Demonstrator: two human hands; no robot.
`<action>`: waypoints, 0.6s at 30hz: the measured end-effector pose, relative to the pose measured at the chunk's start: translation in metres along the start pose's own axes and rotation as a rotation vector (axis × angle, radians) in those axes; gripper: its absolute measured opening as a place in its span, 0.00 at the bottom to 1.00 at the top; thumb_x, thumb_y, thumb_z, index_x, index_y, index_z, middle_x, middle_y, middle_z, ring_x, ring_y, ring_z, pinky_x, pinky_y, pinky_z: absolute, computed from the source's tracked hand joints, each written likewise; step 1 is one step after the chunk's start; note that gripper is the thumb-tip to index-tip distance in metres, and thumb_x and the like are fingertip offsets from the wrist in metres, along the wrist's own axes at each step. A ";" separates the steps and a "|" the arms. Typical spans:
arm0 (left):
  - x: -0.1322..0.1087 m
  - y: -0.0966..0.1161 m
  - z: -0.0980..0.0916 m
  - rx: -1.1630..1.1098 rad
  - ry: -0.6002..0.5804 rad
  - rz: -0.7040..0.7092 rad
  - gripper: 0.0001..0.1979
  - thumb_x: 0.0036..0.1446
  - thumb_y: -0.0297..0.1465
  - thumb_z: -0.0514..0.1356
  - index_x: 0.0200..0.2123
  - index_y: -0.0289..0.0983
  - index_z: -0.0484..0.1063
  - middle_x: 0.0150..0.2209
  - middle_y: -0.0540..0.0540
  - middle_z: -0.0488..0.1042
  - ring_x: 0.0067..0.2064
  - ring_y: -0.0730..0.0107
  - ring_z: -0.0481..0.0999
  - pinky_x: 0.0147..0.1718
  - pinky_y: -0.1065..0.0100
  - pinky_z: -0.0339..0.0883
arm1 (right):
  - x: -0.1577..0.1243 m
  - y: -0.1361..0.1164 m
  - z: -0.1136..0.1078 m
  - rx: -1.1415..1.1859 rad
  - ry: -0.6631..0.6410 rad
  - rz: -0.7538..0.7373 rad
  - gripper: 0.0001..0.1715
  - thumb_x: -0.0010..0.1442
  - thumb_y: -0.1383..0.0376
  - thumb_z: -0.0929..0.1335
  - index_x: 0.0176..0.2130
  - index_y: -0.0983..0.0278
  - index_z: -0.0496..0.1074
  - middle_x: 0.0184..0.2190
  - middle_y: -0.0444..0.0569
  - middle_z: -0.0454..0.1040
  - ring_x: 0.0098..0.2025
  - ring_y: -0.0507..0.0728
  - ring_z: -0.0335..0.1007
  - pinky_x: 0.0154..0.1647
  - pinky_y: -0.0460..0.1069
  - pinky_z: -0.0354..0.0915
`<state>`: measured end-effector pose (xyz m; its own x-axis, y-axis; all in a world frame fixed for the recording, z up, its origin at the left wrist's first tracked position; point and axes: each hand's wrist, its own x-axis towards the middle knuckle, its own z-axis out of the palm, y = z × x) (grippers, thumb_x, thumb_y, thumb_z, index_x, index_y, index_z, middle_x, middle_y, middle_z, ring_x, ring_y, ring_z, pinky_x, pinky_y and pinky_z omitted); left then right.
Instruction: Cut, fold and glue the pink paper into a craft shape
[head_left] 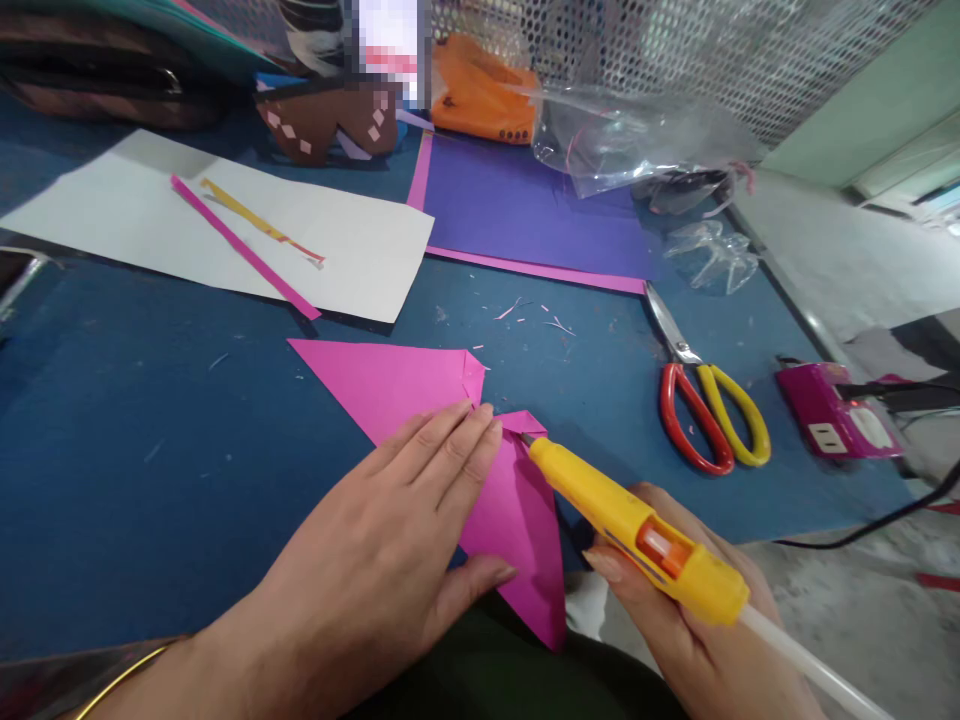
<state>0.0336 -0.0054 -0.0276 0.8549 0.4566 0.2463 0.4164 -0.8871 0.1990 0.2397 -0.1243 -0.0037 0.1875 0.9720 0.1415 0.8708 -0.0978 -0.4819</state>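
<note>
A folded pink paper (517,520) lies at the table's near edge, one corner hanging over it. My left hand (382,530) rests flat on the paper, fingers stretched out together and thumb apart. In my right hand (690,600) is a yellow glue gun (615,505), with a whitish glue stick (810,660) coming out of its back end. Its nozzle meets the small folded flap of the paper, just right of my left fingertips. Part of my right hand's grip is hidden behind the gun.
Scissors (682,350) with red and yellow handles lie to the right, near a magenta power adapter (832,410) with cables. Purple sheets (532,210), a clear plastic bag (630,140) and an orange packet (480,95) are at the back. White paper (352,250) carries thin strips.
</note>
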 end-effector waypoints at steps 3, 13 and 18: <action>0.001 0.000 0.000 0.006 -0.002 0.004 0.37 0.64 0.47 0.56 0.66 0.26 0.58 0.67 0.33 0.61 0.67 0.50 0.60 0.64 0.52 0.59 | 0.000 0.000 -0.001 -0.047 0.009 -0.027 0.18 0.70 0.50 0.59 0.32 0.56 0.61 0.20 0.41 0.68 0.17 0.54 0.66 0.16 0.48 0.59; 0.000 -0.001 -0.001 0.030 -0.001 0.012 0.37 0.64 0.48 0.55 0.66 0.27 0.58 0.67 0.35 0.61 0.68 0.52 0.60 0.65 0.54 0.56 | -0.002 0.004 0.000 -0.068 0.022 -0.050 0.19 0.70 0.50 0.59 0.32 0.57 0.62 0.20 0.42 0.69 0.17 0.54 0.67 0.16 0.48 0.59; 0.001 -0.001 0.000 0.046 -0.003 0.015 0.38 0.63 0.48 0.55 0.66 0.27 0.57 0.67 0.35 0.61 0.67 0.52 0.60 0.64 0.54 0.57 | -0.005 0.005 0.001 -0.075 0.041 -0.048 0.19 0.71 0.50 0.59 0.31 0.57 0.61 0.20 0.42 0.68 0.18 0.54 0.67 0.17 0.48 0.59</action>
<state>0.0336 -0.0045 -0.0271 0.8618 0.4433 0.2465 0.4175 -0.8960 0.1513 0.2424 -0.1295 -0.0074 0.1616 0.9667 0.1986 0.9106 -0.0685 -0.4075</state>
